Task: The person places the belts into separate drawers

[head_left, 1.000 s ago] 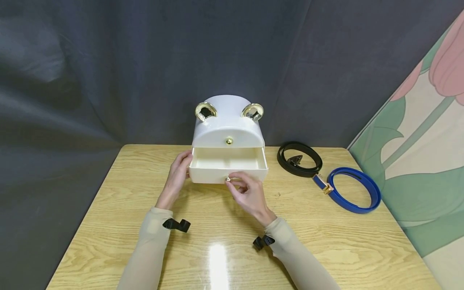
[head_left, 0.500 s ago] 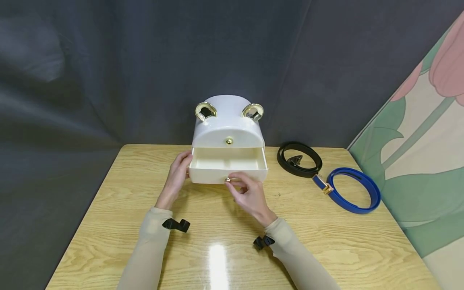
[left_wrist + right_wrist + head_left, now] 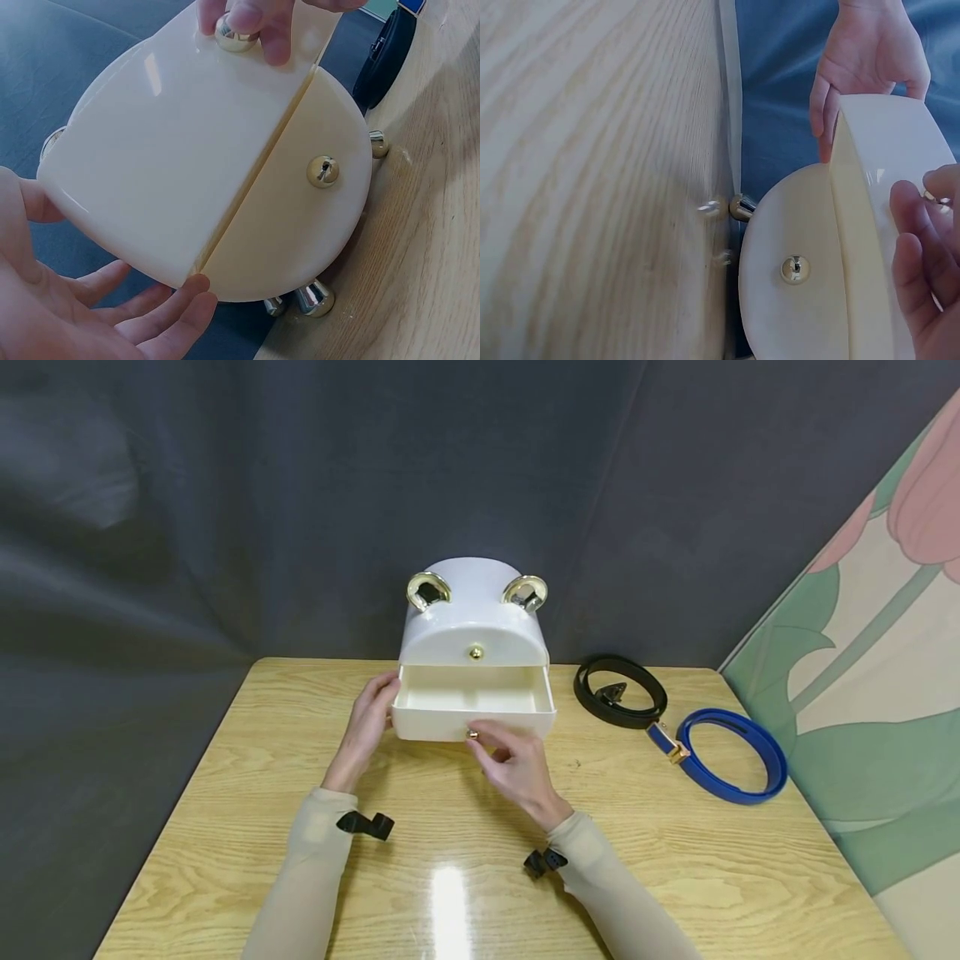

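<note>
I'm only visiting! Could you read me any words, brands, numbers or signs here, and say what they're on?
No readable text anywhere.
Glossy white box with round gold ears: no lettering visible.
Gold metal buckle on the coiled blue belt, dark buckle on the coiled black belt: too small to read any marks.
Small black wrist devices: also too small.

White drawer, gold knob
</note>
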Demonstrator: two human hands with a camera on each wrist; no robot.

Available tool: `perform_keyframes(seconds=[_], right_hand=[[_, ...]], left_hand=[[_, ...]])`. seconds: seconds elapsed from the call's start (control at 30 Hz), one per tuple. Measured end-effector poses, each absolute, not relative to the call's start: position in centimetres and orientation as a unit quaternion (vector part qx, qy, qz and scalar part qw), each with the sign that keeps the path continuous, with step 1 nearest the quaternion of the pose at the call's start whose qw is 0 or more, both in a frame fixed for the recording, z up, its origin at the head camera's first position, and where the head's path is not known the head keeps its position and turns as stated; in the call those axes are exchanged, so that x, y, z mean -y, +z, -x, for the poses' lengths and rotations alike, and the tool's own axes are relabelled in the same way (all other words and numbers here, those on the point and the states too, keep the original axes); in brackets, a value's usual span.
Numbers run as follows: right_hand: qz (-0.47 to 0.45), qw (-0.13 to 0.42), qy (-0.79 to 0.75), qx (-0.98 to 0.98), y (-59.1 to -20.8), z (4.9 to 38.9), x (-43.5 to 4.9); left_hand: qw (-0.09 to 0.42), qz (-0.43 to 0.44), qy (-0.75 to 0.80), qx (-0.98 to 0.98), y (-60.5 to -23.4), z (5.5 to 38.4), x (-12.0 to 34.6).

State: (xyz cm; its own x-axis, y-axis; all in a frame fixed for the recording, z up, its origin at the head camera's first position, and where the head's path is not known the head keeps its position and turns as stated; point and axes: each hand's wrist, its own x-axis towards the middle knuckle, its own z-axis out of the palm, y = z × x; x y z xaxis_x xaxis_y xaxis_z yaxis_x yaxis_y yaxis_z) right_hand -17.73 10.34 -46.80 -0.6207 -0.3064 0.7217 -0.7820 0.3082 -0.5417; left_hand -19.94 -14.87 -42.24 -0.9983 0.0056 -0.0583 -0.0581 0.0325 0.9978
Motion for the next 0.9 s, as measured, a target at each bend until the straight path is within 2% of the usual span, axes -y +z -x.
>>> perform_keyframes(seconds=[0.2, 0.9], right_hand=[[-0.375, 0.268, 0.46, 0.759, -46.86, 17.68, -10.36], [-0.379, 0.268, 0.465, 0.754, -46.67, 17.61, -10.7]], left_hand=[[0.024, 0.015, 0.702, -0.712, -42.32, 20.05, 15.01], [0.018, 0.018, 0.679, -0.734, -42.41, 19.89, 14.94]])
